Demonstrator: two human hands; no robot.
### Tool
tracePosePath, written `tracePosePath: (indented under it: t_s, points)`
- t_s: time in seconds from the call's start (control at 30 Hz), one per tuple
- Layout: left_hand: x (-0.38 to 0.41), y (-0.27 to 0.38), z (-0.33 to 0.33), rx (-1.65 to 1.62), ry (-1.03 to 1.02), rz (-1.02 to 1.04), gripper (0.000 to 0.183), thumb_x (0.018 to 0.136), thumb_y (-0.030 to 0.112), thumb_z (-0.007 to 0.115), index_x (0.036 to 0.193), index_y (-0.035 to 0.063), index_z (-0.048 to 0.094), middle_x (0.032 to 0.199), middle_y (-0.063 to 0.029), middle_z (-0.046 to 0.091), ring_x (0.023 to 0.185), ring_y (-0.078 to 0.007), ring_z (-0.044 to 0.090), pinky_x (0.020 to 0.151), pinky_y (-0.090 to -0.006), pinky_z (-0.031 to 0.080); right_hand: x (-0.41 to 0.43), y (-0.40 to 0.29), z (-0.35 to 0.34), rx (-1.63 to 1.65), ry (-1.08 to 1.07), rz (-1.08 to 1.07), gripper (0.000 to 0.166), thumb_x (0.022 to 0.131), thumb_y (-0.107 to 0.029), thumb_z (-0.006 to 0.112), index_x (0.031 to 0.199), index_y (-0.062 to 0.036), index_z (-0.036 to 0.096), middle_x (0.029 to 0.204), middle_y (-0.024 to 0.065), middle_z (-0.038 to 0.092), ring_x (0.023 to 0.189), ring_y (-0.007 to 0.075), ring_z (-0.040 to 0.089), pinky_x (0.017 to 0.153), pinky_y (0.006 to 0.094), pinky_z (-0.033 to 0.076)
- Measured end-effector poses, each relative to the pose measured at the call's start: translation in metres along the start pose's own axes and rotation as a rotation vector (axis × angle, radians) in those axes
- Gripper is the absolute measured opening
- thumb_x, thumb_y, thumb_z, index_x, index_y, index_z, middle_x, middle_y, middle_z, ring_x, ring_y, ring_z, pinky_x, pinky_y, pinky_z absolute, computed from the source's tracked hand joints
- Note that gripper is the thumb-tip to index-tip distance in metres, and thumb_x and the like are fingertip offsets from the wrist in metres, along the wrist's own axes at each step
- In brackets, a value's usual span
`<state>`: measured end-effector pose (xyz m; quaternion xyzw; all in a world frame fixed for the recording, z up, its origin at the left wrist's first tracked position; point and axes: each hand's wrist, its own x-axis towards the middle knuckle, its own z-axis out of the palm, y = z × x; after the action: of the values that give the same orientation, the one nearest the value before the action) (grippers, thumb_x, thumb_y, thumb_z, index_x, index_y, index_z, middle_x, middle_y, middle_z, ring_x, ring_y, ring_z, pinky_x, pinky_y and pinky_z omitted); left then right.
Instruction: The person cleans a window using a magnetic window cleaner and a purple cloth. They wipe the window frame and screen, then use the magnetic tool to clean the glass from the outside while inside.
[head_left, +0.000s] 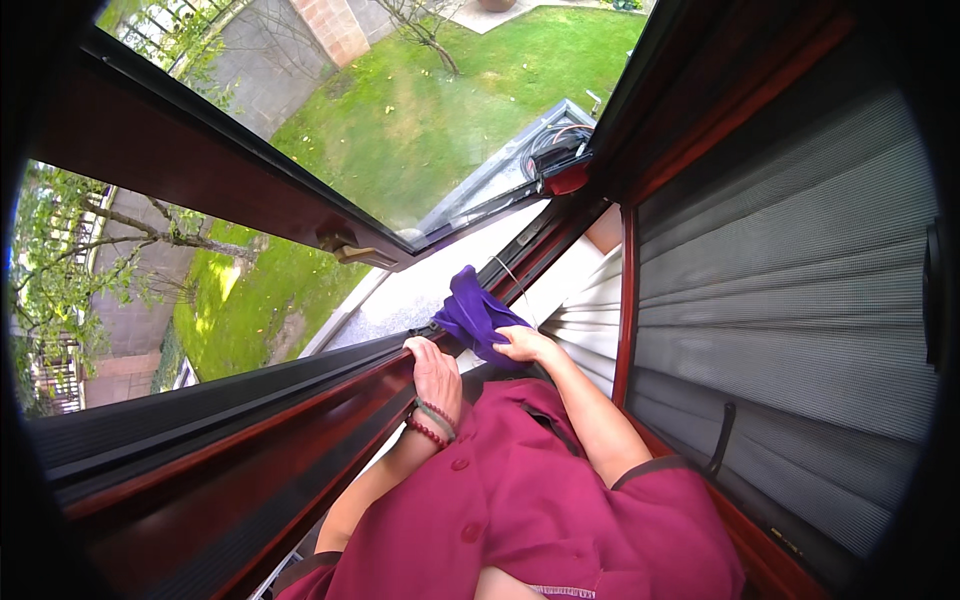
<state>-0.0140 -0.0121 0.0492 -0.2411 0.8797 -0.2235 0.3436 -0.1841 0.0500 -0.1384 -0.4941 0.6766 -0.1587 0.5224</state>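
A crumpled purple cloth (476, 315) is bunched in my right hand (527, 345), over the lower rail of the window frame. My left hand (437, 375), with bead bracelets (433, 420) at its wrist, is hooked over the dark red-brown window frame (300, 420), just left of the cloth. Beyond the hands stands an open glass window sash (390, 127) with a brass-coloured handle (364, 255) on its stile. Part of the cloth is hidden under the right fingers.
A framed insect screen (772, 285) stands on the right, with a black pull (724, 439) low on it. Pale curtain (589, 315) hangs beside its frame. A thin cord (514, 281) arcs near the cloth. Outside are a coiled hose (551, 146), lawn (480, 82) and a stone wall (281, 67).
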Motion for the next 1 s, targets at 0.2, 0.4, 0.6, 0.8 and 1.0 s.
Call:
tracePosePath:
  t_s: [0.2,0.4,0.6,0.8,1.0]
  points:
    - [0.005,0.000,0.003,-0.036,0.014,-0.016,0.033,0.091,0.020,0.039,0.113,0.0012,0.056,0.119,-0.0297,0.052,0.115,-0.0427,0.045,0.099,-0.0557,0.026,0.021,0.009,-0.007,-0.042,0.684,-0.044,0.032,0.080,-0.021,0.062,0.106,-0.0026,0.061,0.113,0.0197,0.057,0.110,0.0351,0.053,0.095,0.0415,0.042]
    - [0.003,0.000,0.002,-0.022,0.003,-0.018,0.033,0.089,0.026,0.046,0.108,0.0002,0.054,0.120,-0.0314,0.050,0.115,-0.0434,0.044,0.100,-0.0540,0.026,0.099,0.040,-0.056,-0.278,0.805,-0.207,0.014,0.081,-0.020,0.061,0.086,-0.0070,0.064,0.094,0.0108,0.059,0.098,0.0286,0.055,0.098,0.0427,0.036]
    - [0.023,0.004,-0.013,-0.691,0.151,0.039,0.051,0.079,0.025,0.066,0.122,0.0031,0.050,0.124,-0.0284,0.047,0.120,-0.0405,0.041,0.104,-0.0513,0.027,0.121,0.075,-0.076,-0.411,0.702,-0.374,0.013,0.076,-0.021,0.062,0.075,-0.0078,0.064,0.079,0.0094,0.057,0.088,0.0282,0.054,0.087,0.0410,0.040]
    - [0.103,0.111,0.048,-1.101,0.267,-0.052,0.080,0.075,0.017,0.070,0.141,0.0008,0.028,0.141,-0.0256,0.030,0.131,-0.0413,0.029,0.109,-0.0488,0.024,0.127,0.064,-0.063,-0.343,0.828,-0.346,0.014,0.067,-0.020,0.061,0.065,-0.0060,0.060,0.072,0.0095,0.056,0.079,0.0266,0.054,0.078,0.0388,0.040]
    - [0.184,0.134,0.117,-0.936,0.351,-0.259,0.086,0.067,0.031,0.076,0.139,0.0083,0.033,0.130,-0.0182,0.038,0.121,-0.0367,0.037,0.102,-0.0481,0.029,0.136,0.068,-0.060,-0.257,0.923,-0.377,0.014,0.067,-0.016,0.061,0.059,-0.0081,0.054,0.065,0.0054,0.052,0.071,0.0233,0.052,0.072,0.0364,0.039]
